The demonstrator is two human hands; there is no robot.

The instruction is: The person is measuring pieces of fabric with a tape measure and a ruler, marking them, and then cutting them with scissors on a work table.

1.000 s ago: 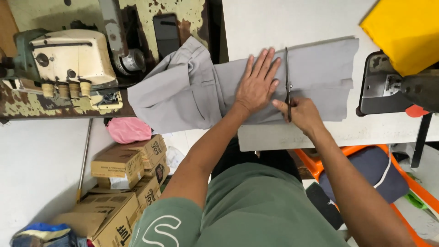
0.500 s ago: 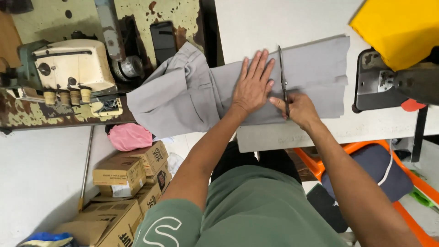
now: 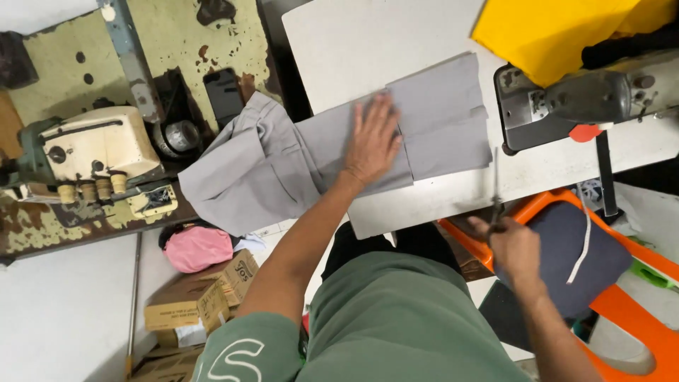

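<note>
My left hand (image 3: 373, 141) lies flat, fingers together, on a grey fabric piece (image 3: 318, 152) spread over the white table (image 3: 368, 42). A cut runs through the cloth just right of that hand, leaving a separate grey section (image 3: 444, 124). My right hand (image 3: 515, 247) is off the table's near edge, shut on a pair of scissors (image 3: 495, 191) whose blades point up toward the table. The rest of the cloth hangs off the table's left edge.
A sewing machine (image 3: 580, 99) stands at the right with yellow fabric (image 3: 559, 28) behind it. An older cream machine (image 3: 92, 152) sits on a worn bench at left. Cardboard boxes (image 3: 198, 290) and a pink bundle (image 3: 198, 247) lie below. An orange stool with a dark cushion (image 3: 566, 262) is at right.
My right hand has pulled the scissors away from the cloth, down and to the right past the table edge. The left hand stays pressed on the fabric, fingers now closer together.
</note>
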